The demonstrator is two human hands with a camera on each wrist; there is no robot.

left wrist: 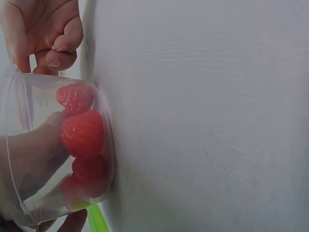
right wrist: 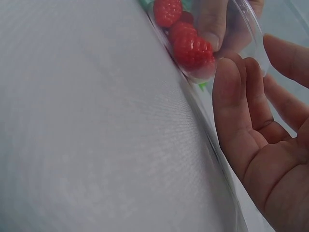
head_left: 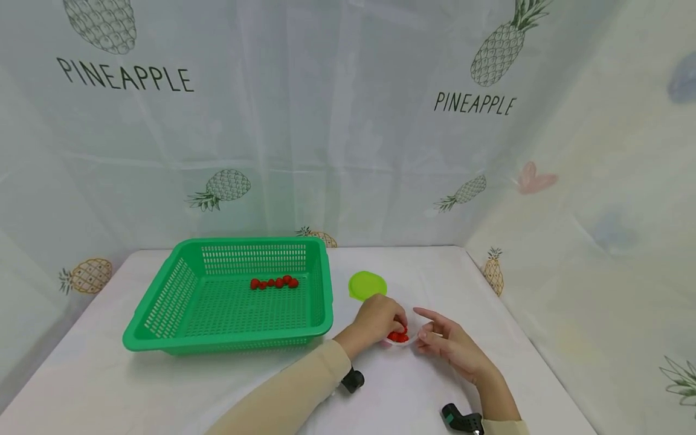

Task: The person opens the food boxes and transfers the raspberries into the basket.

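Note:
A small clear plastic cup (head_left: 411, 336) with several red berries (head_left: 398, 337) stands on the white table, right of the green basket (head_left: 228, 345). My left hand (head_left: 399, 326) reaches into the cup from above. Its fingertips pinch one berry (left wrist: 82, 133), and a finger (right wrist: 212, 21) lies on that berry (right wrist: 193, 50). My right hand (head_left: 428, 333) lies just right of the cup with relaxed fingers (right wrist: 231, 92) against the cup wall (right wrist: 251, 29). It holds nothing. Several more red berries (head_left: 274, 282) lie in a row inside the basket.
A round lime-green lid (head_left: 367, 284) lies flat behind the cup. Pineapple-print curtains close off the back and the right side. Black wrist-camera mounts (head_left: 352, 380) (head_left: 461, 418) sit on both forearms near the table's front edge.

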